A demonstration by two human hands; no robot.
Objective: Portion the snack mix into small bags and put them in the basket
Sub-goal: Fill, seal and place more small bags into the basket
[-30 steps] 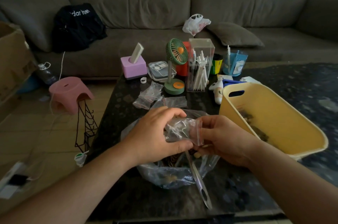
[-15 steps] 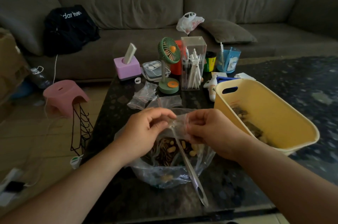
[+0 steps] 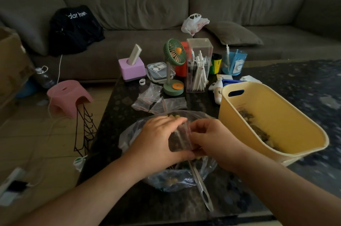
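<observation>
A person's two hands meet over a large clear bag of snack mix [image 3: 166, 179] on a dark counter [image 3: 118, 115], working a small zip bag [image 3: 181, 138] with a red seal strip. The left hand [image 3: 156, 142] curls its fingers over the top of the small bag and its thumb presses in from below; the right hand [image 3: 212, 139] pinches the bag's sealed edge from the 3 o'clock side — both grips closed on the same bag, which sits between them directly above the big bag's mouth. Dark contents show faintly through the small bag's plastic. A metal spoon handle [image 3: 200, 187] slants out of the large bag toward 5 o'clock, its end resting on the counter.

At 3 o'clock from the hands stands a yellow basket [image 3: 276, 115], tilted toward the camera, with filled portions lying along its floor. Spare empty zip bags [image 3: 153, 98] lie flat on the counter at 12 o'clock, just beyond the large bag. Farther back stand a green desk fan [image 3: 174, 67], a clear pen holder [image 3: 198, 65], a purple box [image 3: 132, 68] and a blue cup [image 3: 233, 62]. A grey sofa [image 3: 147, 13] runs behind — a black bag [image 3: 75, 28] and a white plastic bag [image 3: 194, 24] rest on its seat. A pink stool [image 3: 68, 96] sits on the floor at 10 o'clock.
</observation>
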